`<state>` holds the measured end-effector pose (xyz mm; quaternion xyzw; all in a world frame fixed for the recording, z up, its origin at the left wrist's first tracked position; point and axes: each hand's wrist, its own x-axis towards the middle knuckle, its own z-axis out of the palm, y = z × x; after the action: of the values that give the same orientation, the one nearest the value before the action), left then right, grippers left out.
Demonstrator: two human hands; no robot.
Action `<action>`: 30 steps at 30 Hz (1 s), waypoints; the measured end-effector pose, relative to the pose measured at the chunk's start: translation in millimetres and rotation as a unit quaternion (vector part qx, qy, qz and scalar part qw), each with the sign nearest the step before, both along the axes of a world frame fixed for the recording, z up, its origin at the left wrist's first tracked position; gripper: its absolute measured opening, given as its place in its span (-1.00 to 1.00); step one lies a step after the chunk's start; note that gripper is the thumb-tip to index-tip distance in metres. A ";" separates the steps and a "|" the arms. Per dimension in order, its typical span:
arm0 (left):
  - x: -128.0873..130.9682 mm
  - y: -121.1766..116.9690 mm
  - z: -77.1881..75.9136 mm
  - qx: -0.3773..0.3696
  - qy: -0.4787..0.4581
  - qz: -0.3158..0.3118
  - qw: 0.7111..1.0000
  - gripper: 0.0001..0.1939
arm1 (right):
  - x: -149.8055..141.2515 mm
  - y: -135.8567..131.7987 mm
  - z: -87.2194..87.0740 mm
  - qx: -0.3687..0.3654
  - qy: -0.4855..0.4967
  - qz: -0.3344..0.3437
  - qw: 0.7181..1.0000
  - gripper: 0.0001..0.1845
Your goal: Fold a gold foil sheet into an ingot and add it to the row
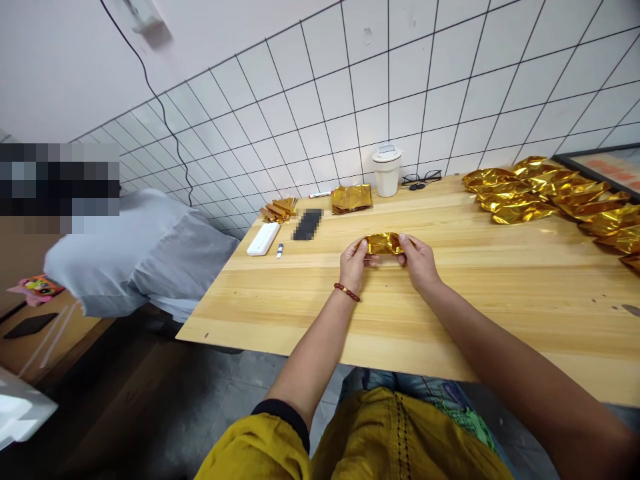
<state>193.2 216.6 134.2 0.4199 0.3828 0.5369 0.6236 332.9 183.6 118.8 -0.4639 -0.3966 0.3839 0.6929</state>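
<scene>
Between my two hands, a small folded piece of gold foil (383,244) is held level just over the wooden table. My left hand (354,263) pinches its left end, and a beaded bracelet (347,291) circles that wrist. On the right end, the thumb and fingers of my right hand (419,260) are closed. Behind lies a flat stack of gold foil sheets (351,199). Far to the right, several folded gold foil pieces (523,190) are heaped in rows.
At the back stand a white lidded cup (387,172) and black eyeglasses (421,179). Gold foil strips (279,210), a white power bank (263,239), a small tube (280,251) and a blurred dark object (307,225) lie left. Another person (135,247) sits beyond the table's left edge.
</scene>
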 end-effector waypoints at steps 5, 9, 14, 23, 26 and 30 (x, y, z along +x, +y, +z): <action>-0.7 2.1 -3.0 0.009 -0.007 0.038 0.999 -0.65 | 0.6 -0.7 -3.2 -0.017 -0.028 0.016 0.999 -0.44; -0.2 -0.8 -2.4 0.013 -0.008 0.018 1.000 -0.63 | 1.1 -3.2 -5.5 -0.035 -0.090 0.039 0.995 -0.38; 0.1 -4.6 1.1 0.019 0.015 -0.023 0.999 -0.58 | 2.8 -1.8 -8.9 -0.053 -0.096 0.015 0.994 -0.32; 0.1 -2.5 0.7 0.021 0.015 0.031 0.999 -0.53 | -1.7 -6.3 -1.0 -0.049 -0.147 0.049 0.987 -0.28; -0.1 -2.1 -0.4 0.028 -0.006 0.021 0.999 -0.49 | -3.9 -8.9 2.8 -0.050 -0.165 0.065 0.983 -0.26; 1.2 -3.4 -1.2 0.028 -0.031 -0.006 0.999 -0.45 | -4.0 -8.7 2.4 -0.047 -0.170 0.067 0.982 -0.23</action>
<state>194.4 213.2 133.0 0.4224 0.3461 0.5565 0.6262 328.9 174.9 121.3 -0.5273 -0.5199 0.3631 0.5655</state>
